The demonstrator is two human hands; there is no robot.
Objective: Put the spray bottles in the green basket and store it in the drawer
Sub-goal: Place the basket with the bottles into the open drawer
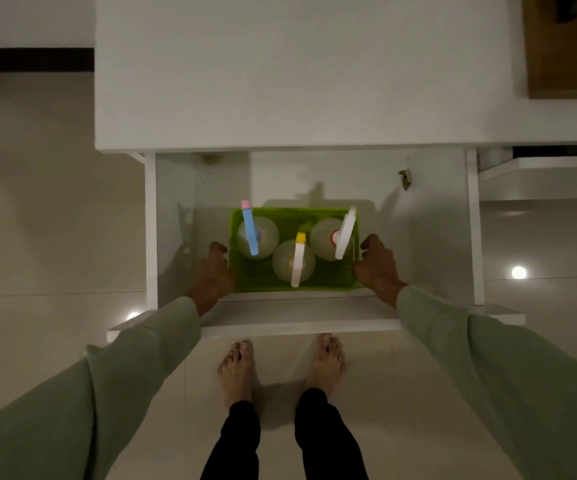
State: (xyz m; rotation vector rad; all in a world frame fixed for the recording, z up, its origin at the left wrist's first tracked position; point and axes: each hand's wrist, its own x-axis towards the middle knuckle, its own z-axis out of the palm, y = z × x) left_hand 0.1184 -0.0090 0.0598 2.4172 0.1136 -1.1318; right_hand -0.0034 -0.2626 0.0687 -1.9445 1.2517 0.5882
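A green basket (318,285) sits inside the open white drawer (294,315), close to its front panel. Three clear spray bottles stand upright in it: one with a blue and pink trigger (250,230) at the left, one with a yellow-tipped white trigger (297,259) in the front middle, one with a white trigger and red collar (344,233) at the right. My left hand (212,271) grips the basket's left side and my right hand (377,263) grips its right side.
The white countertop (297,81) overhangs the back of the drawer. A small crumpled wrapper (405,179) lies at the drawer's back right. My bare feet (280,365) stand on the glossy tiled floor just in front of the drawer.
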